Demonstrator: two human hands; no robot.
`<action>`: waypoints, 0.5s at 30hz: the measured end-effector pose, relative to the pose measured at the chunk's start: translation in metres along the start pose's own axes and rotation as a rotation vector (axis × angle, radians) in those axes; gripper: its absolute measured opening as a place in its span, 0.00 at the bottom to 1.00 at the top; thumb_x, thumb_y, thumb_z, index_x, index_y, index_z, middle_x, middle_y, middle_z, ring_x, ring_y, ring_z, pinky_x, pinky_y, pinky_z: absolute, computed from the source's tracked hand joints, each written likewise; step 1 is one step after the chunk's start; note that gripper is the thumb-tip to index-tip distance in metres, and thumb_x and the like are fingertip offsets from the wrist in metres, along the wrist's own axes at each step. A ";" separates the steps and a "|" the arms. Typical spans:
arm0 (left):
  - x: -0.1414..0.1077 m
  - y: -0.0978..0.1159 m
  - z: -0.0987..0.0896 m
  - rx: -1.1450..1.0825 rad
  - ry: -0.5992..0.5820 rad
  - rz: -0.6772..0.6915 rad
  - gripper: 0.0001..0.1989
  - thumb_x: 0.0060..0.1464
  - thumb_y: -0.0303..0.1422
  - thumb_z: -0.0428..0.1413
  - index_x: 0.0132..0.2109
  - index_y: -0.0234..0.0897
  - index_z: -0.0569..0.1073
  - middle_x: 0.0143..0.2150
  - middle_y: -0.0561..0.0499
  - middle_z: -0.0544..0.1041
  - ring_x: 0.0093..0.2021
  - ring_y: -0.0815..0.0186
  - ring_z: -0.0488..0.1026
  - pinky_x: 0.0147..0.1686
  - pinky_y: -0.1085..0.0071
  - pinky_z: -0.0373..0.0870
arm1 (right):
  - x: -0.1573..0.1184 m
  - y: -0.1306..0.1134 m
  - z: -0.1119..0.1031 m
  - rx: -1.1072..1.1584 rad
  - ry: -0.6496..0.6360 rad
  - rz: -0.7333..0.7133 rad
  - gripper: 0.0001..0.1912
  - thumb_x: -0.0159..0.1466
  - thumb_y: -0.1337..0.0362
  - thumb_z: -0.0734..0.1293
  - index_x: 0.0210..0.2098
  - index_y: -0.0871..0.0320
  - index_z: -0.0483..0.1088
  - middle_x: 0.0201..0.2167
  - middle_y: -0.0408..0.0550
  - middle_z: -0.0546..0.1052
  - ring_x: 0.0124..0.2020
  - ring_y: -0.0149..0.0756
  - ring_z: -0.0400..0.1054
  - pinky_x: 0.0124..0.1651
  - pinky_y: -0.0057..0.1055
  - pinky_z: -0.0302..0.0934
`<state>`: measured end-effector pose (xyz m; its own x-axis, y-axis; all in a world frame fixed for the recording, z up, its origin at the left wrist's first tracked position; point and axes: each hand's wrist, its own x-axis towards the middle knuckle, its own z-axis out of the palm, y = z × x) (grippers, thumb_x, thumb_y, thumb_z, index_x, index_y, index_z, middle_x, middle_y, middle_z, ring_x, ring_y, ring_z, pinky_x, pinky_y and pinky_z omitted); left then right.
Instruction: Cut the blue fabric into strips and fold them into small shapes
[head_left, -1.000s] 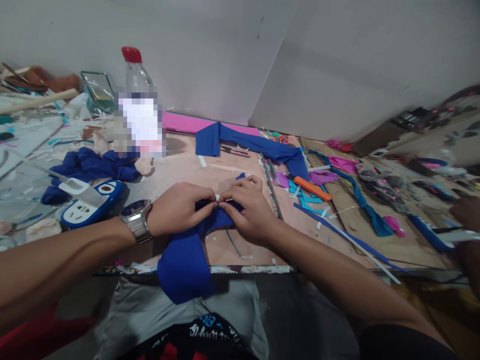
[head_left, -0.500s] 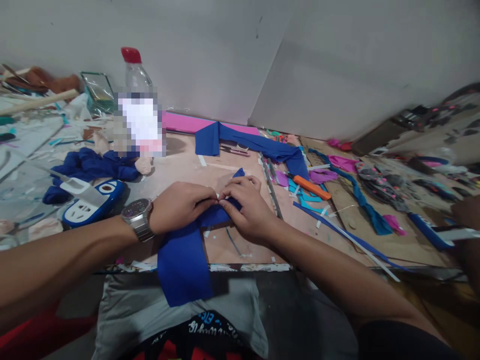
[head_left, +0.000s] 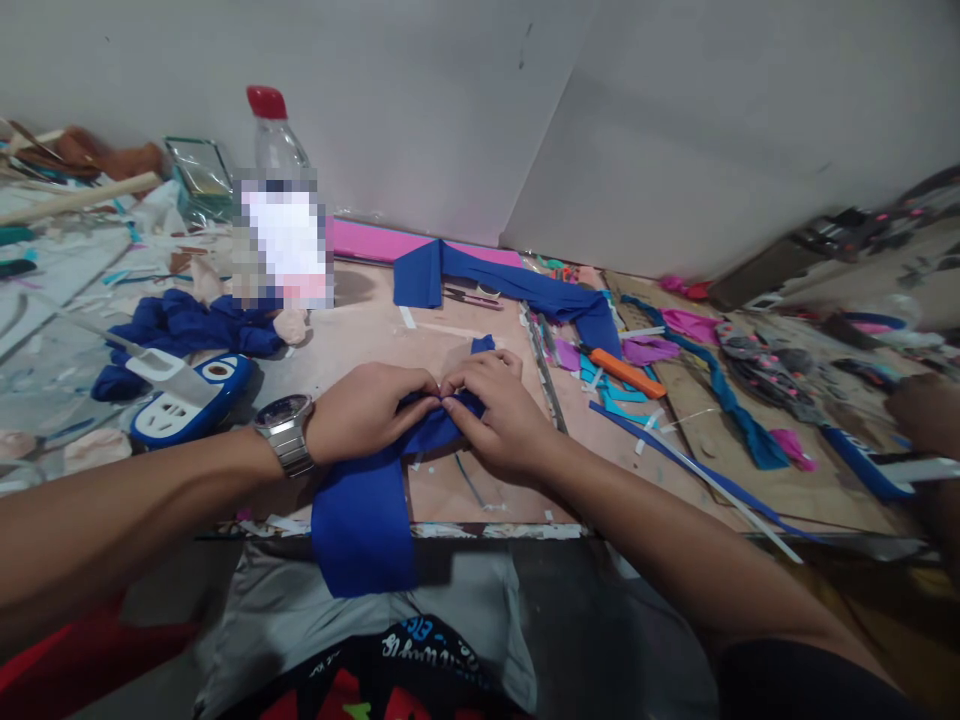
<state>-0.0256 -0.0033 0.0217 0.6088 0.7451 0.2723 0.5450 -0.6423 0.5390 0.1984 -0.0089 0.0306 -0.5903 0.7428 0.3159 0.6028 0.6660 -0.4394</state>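
Note:
A strip of blue fabric (head_left: 364, 525) runs under my hands, and its wide end hangs over the table's front edge. My left hand (head_left: 375, 410), with a metal watch on the wrist, pinches the fabric between thumb and forefinger. Right against it, my right hand (head_left: 499, 410) pinches the same strip, so the fingertips of both hands meet. A short blue end pokes out beyond my right hand's fingers. What exactly lies between the fingertips is mostly hidden.
Behind my hands lies another blue strip (head_left: 525, 285). An orange cutter (head_left: 622, 372) is at the right. A blue-and-white glue tool (head_left: 195, 400) and bunched blue fabric (head_left: 195, 325) lie left, near a red-capped bottle (head_left: 281, 145). Another person's hand (head_left: 926, 410) shows at far right.
Both hands keep their pinch at nearly the same spot. A small white bit seen between the fingertips no longer shows. The far-right person's hand has shifted slightly.

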 end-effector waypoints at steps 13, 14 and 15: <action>-0.001 0.004 -0.005 -0.073 -0.047 -0.034 0.11 0.64 0.36 0.55 0.44 0.35 0.79 0.38 0.48 0.83 0.36 0.62 0.78 0.39 0.67 0.66 | -0.001 0.003 0.000 -0.029 0.036 -0.020 0.01 0.69 0.65 0.68 0.40 0.54 0.72 0.38 0.45 0.81 0.45 0.42 0.70 0.62 0.48 0.46; -0.001 0.004 -0.005 -0.072 -0.051 -0.033 0.11 0.64 0.36 0.55 0.44 0.35 0.79 0.38 0.48 0.83 0.35 0.62 0.78 0.38 0.67 0.66 | -0.001 0.003 0.000 -0.029 0.035 -0.022 0.01 0.69 0.65 0.68 0.40 0.54 0.72 0.38 0.45 0.80 0.45 0.42 0.70 0.62 0.48 0.46; -0.001 0.004 -0.005 -0.071 -0.055 -0.031 0.11 0.64 0.35 0.55 0.44 0.35 0.79 0.38 0.48 0.83 0.35 0.62 0.77 0.38 0.67 0.65 | -0.001 0.003 0.000 -0.029 0.034 -0.024 0.01 0.69 0.65 0.68 0.40 0.54 0.72 0.38 0.44 0.80 0.45 0.42 0.70 0.62 0.48 0.46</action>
<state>-0.0273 -0.0054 0.0273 0.6242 0.7521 0.2114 0.5228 -0.6031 0.6024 0.2006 -0.0079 0.0290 -0.5865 0.7283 0.3544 0.6046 0.6848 -0.4067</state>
